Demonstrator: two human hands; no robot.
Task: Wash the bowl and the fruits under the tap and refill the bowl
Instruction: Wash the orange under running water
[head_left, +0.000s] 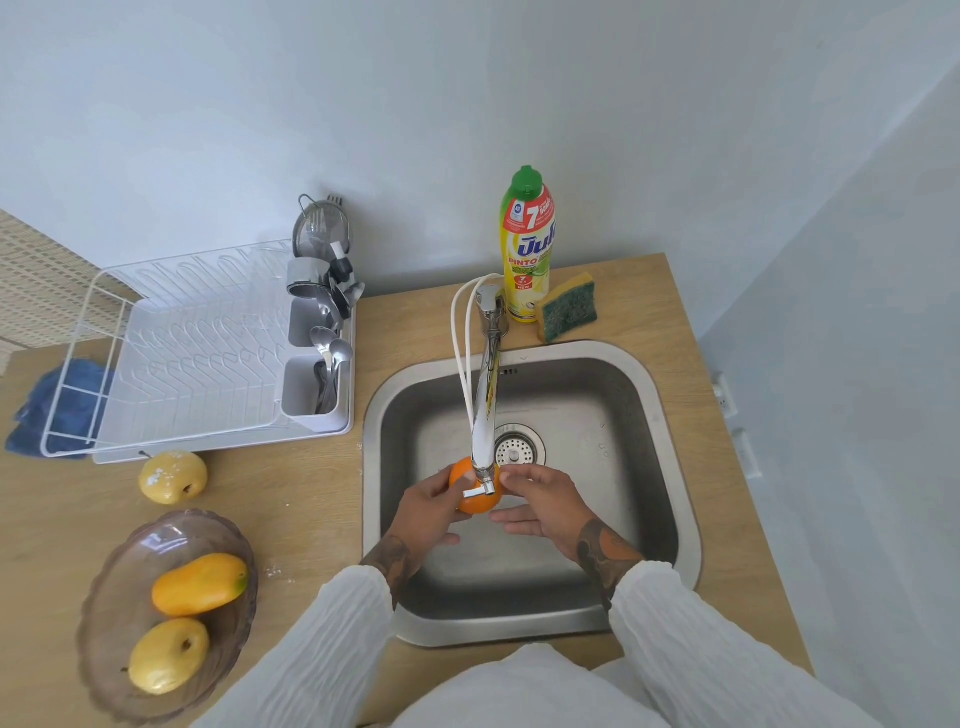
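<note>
1. At the far left a blue cloth lies on the counter, partly under the white rack.
2. The rack's cutlery holder has spoons and other utensils in it; a metal strainer stands at its back end.
3. Just in front of the rack a yellow pear sits alone on the counter, with white specks on its skin.
4. Nearer me on the left is the bowl, tinted and see-through, on the counter. It holds a mango and a second yellow fruit, side by side.
5. My left hand grips the orange from its left side, fingers curled round it, over the sink and right under the end of the tap.
6. The tap's spout reaches from the back rim out over the drain; two white hoses loop beside it.
7. My right hand is loosely spread, fingertips touching the orange's right side, gripping nothing.
8. Behind the sink stands a yellow soap bottle with a green cap. Its label reads "PINTO", a big "7" on red, and a small red "NEW" badge; there is also large blue script that I cannot read.
9. A sponge, yellow with a green scrub face, leans just right of the bottle.
</note>
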